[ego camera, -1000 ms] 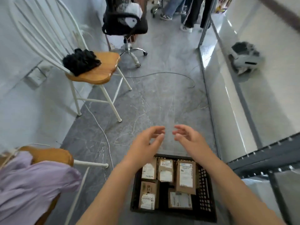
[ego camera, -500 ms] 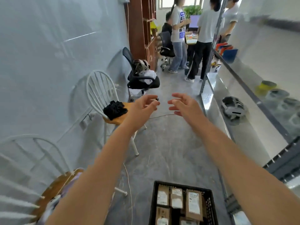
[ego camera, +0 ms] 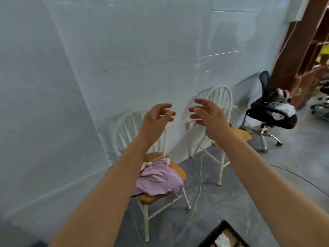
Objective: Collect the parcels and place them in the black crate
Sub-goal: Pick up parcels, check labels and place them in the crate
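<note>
Only a corner of the black crate shows at the bottom edge, on the grey floor, with a bit of a brown parcel inside it. My left hand and my right hand are stretched out in front of me at chest height, palms facing each other, fingers loosely curled, holding nothing. Both hands hover far above and to the left of the crate, in front of the pale wall.
A white chair with a wooden seat carries a lilac garment below my left hand. A second white chair stands behind my right hand. A black office chair is at the right. A thin cable lies on the floor.
The view has swung up and to the left, toward the wall. The crate has slid almost out of frame at the bottom. Both hands stay raised, empty and close together.
</note>
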`<state>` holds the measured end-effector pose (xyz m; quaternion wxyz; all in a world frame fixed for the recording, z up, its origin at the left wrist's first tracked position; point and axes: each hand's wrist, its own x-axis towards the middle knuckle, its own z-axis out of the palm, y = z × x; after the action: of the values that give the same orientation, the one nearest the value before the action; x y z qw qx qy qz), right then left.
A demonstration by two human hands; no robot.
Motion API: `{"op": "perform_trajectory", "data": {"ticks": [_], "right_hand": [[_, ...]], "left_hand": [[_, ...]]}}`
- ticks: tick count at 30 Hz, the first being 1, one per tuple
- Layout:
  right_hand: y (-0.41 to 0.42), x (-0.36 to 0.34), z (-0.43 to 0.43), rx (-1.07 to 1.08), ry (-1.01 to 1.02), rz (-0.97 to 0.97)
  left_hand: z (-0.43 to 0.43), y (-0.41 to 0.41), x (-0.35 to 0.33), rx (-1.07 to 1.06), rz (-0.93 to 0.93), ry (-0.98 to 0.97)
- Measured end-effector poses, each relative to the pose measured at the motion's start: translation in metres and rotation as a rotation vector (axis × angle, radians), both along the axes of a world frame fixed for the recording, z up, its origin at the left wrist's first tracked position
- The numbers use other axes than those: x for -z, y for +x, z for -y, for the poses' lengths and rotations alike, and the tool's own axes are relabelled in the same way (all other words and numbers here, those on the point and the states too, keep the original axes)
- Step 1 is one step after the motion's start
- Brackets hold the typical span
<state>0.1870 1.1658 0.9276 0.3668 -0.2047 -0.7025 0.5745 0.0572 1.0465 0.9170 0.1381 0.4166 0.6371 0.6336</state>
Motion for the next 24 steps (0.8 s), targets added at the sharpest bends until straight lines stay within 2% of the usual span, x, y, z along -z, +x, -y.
{"op": "perform_trajectory", "data": {"ticks": [4,13,24], "right_hand": [[-0.04,0.004,0.063,-0.192,0.024,0.018],[-0.135,0.001,0.256,-0.556,0.029,0.029],[-0.259,0.015,0.571,-0.925,0.011,0.042]], "left_hand": [[0.09,-0.016,0.002,-0.219,0.055,0.019],[0.308,-0.053,-0.005,-0.576,0.041,0.054],[0.624,-0.111,0.014,-0.954,0.08,0.032]]}}
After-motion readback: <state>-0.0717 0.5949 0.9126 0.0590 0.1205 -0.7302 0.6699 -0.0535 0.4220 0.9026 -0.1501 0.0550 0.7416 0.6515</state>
